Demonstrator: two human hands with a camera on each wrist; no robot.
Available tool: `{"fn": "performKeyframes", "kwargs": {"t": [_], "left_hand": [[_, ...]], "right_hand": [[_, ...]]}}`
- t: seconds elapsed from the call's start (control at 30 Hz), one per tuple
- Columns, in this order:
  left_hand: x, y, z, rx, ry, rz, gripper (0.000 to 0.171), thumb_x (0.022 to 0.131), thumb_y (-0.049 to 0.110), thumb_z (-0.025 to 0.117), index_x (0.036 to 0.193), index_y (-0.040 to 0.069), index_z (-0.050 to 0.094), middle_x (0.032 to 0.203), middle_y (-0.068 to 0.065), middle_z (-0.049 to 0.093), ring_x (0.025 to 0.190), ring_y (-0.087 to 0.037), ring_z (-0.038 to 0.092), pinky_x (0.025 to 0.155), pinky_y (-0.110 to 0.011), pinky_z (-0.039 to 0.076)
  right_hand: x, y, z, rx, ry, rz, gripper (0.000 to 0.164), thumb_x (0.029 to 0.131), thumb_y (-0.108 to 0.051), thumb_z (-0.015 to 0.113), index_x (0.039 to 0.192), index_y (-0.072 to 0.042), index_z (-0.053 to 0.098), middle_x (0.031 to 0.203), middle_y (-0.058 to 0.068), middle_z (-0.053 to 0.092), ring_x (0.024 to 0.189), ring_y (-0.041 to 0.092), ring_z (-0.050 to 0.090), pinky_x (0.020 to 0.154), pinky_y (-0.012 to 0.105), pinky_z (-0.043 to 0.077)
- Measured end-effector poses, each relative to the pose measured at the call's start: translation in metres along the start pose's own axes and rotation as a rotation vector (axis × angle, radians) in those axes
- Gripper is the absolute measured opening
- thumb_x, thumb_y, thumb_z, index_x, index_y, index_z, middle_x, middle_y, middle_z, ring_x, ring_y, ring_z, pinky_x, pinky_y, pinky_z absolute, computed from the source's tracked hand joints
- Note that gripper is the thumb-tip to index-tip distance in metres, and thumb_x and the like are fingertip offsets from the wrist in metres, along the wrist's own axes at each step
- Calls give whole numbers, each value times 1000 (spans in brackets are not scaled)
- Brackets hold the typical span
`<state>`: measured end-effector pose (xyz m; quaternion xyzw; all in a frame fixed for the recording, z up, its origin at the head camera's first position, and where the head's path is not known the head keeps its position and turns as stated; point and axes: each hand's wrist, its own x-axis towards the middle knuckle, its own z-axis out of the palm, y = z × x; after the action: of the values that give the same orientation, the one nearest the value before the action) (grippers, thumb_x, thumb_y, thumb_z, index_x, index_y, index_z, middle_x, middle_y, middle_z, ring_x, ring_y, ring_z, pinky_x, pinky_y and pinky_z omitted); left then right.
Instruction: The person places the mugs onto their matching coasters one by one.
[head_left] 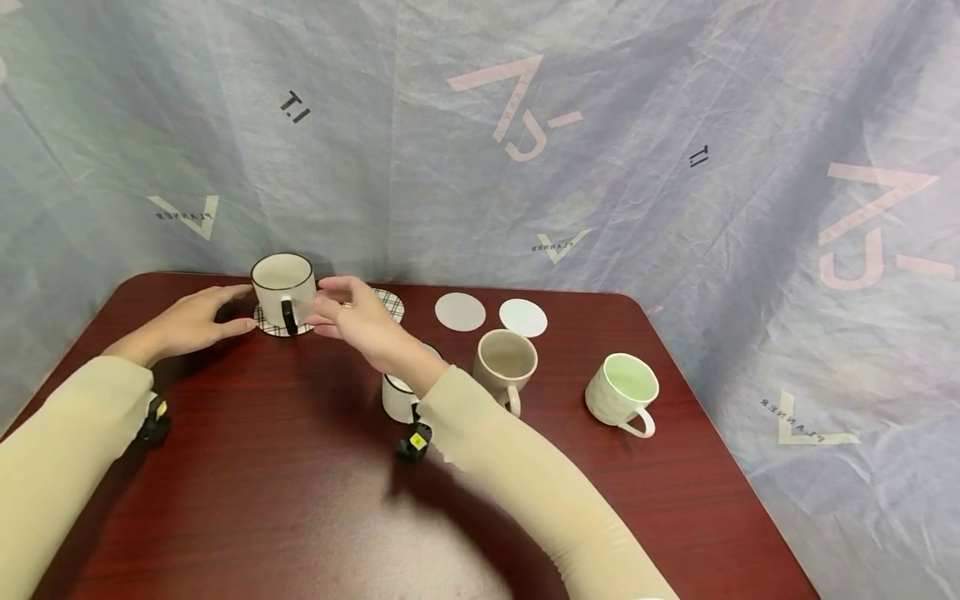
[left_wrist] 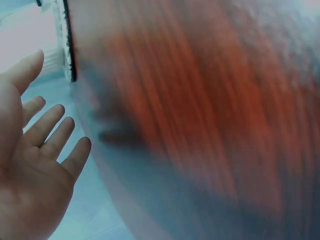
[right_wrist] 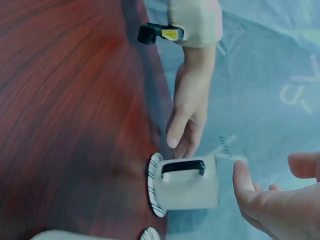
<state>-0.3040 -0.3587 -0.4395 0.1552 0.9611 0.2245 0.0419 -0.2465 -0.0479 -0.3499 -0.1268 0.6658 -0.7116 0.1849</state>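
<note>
A white mug with a dark rim and black handle stands upright on a round plaid coaster at the table's far left. To its left my left hand has thumb and fingers spread beside it; the left wrist view shows the same left hand with an open palm. On the mug's other side is my right hand, fingers loosely bent. A gap parts this right hand from the mug in the right wrist view. Neither hand grips anything.
A second plaid coaster is partly behind my right hand. Two plain round coasters, one greyish, one white, lie farther right. Nearer stand a ribbed white mug, partly hidden by my right arm, a beige mug and a pale green mug.
</note>
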Motion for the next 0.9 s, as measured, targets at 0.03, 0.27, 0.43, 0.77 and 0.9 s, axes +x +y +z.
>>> {"fn": "performKeyframes", "kwargs": {"t": [0.03,0.27,0.43,0.77,0.9], "left_hand": [[-1,1,-1,-2,7,0,81,106,40,65,161,-9,31,153,-40,42,144,-58,36,113,-74,29],[-9,8,-10,-35,75,-9,79,106,40,65,163,-5,32,151,-37,46,137,-54,48,107,-72,37],[-15,18,-16,-66,131,-11,78,105,43,65,163,1,35,156,-33,44,135,-52,51,104,-71,40],[-29,39,-24,-103,271,3,70,106,40,65,162,6,42,153,-31,49,131,-52,55,99,-68,43],[-36,53,-25,-113,316,13,67,106,37,65,162,7,43,154,-29,50,130,-51,56,98,-65,44]], "right_hand": [[-3,-2,-4,1,0,-9,44,109,-3,55,151,5,46,137,19,59,126,43,67,100,37,59],[-25,-13,-34,-8,-14,-64,42,109,-4,55,150,3,47,129,6,61,128,45,64,103,37,57],[-39,-18,-52,-20,-26,-88,42,110,-6,55,150,2,48,142,18,58,130,45,64,106,41,56],[-68,-18,-83,-61,-29,-109,42,110,-8,55,151,1,47,151,22,53,131,43,63,106,35,55],[-79,-15,-95,-69,-13,-129,42,109,-9,57,150,1,49,147,20,55,128,41,65,106,37,55]]}}
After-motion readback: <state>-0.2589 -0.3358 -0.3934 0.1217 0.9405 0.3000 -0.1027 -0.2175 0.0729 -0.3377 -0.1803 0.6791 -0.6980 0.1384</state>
